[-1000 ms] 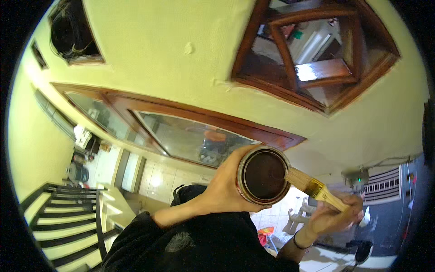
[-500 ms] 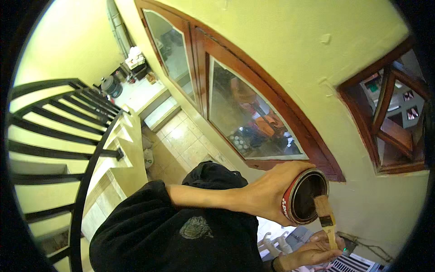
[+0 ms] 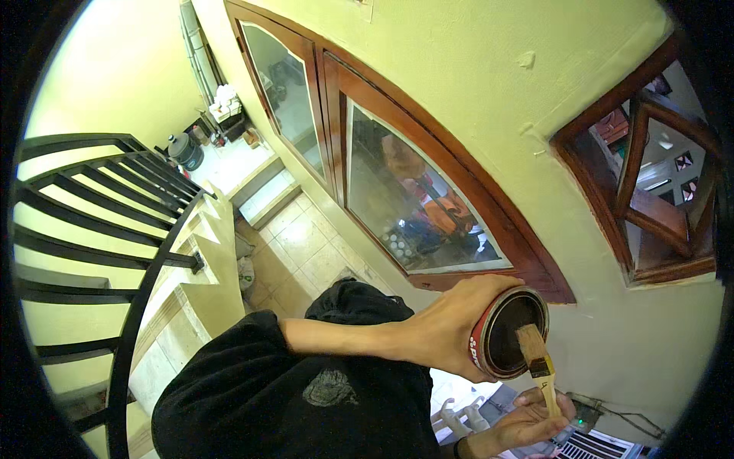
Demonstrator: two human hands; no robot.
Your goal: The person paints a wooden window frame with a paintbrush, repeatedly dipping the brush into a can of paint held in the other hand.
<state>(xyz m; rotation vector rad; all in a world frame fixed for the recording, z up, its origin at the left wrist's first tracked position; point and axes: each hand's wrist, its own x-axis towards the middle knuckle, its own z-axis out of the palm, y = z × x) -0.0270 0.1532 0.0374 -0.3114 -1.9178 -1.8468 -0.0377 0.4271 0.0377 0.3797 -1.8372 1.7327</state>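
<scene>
The left hand [image 3: 447, 325] wraps its fingers firmly around the side of an open paint can [image 3: 508, 333], whose dark mouth faces the camera just right of the palm. Below and right of it, the right hand [image 3: 527, 417] pinches the wooden handle of a paintbrush [image 3: 537, 363]; the bristles rest inside the can's rim, above that grip.

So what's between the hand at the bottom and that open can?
In the head view, only the paintbrush spans that gap: the right hand grips its handle, and its bristles reach the open mouth of the can, which the left hand holds.
</scene>
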